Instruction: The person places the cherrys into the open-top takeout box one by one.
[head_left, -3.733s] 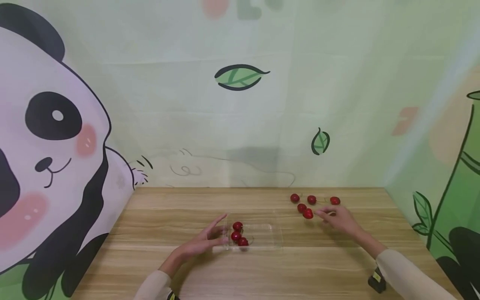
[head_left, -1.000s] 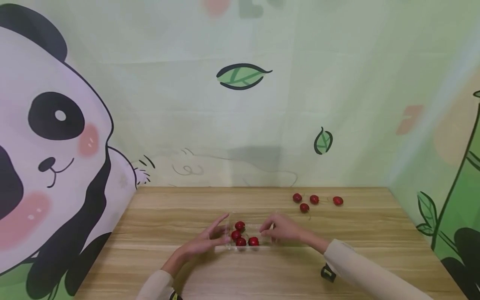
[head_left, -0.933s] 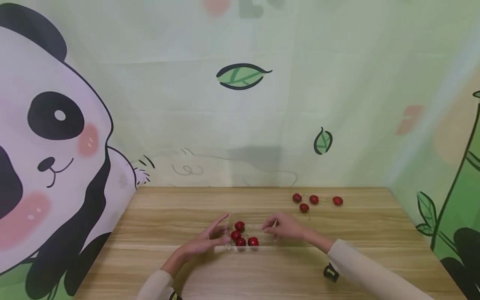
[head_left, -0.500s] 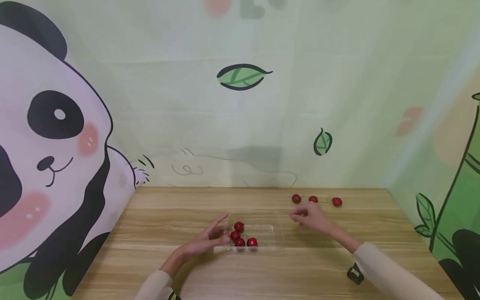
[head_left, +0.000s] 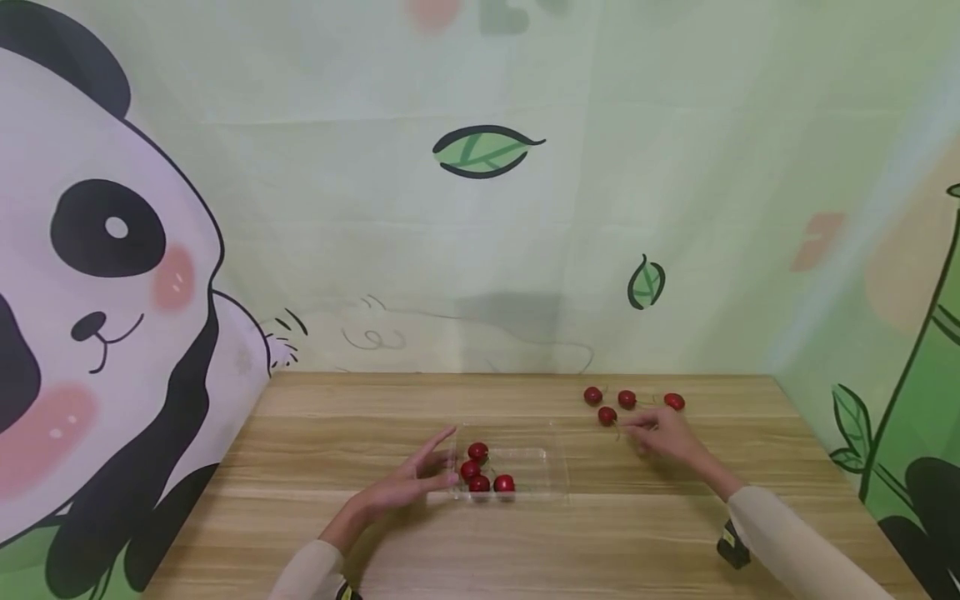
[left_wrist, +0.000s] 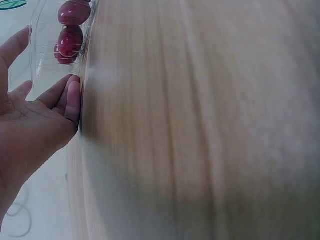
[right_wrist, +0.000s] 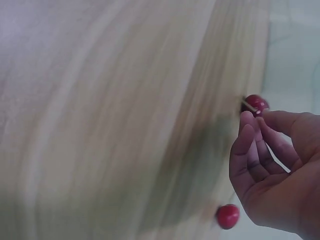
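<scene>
A clear plastic box (head_left: 532, 433) sits mid-table with several red cherries (head_left: 504, 483) inside. At its left end rests my left hand (head_left: 405, 483), thumb and fingers spread along the wall; the left wrist view shows the palm facing the box (left_wrist: 42, 70) and its cherries (left_wrist: 70, 41). Toward the back right, my right hand (head_left: 667, 435) pinches at the stem of a cherry (head_left: 607, 416) with thumb and forefinger, and that cherry is on the table. From the right wrist, a stemmed cherry (right_wrist: 255, 104) shows just past the fingertips.
More loose cherries lie behind the right hand, one at the left (head_left: 593, 396), another in the middle (head_left: 627, 399) and one farther right (head_left: 674, 402). A printed cloth backdrop (head_left: 360, 250) rises behind the wooden table (head_left: 465, 558).
A cherry that lay by the front of the pile is now in the box. My right hand has gone from the box back to the loose cherries; the left hand stays.
</scene>
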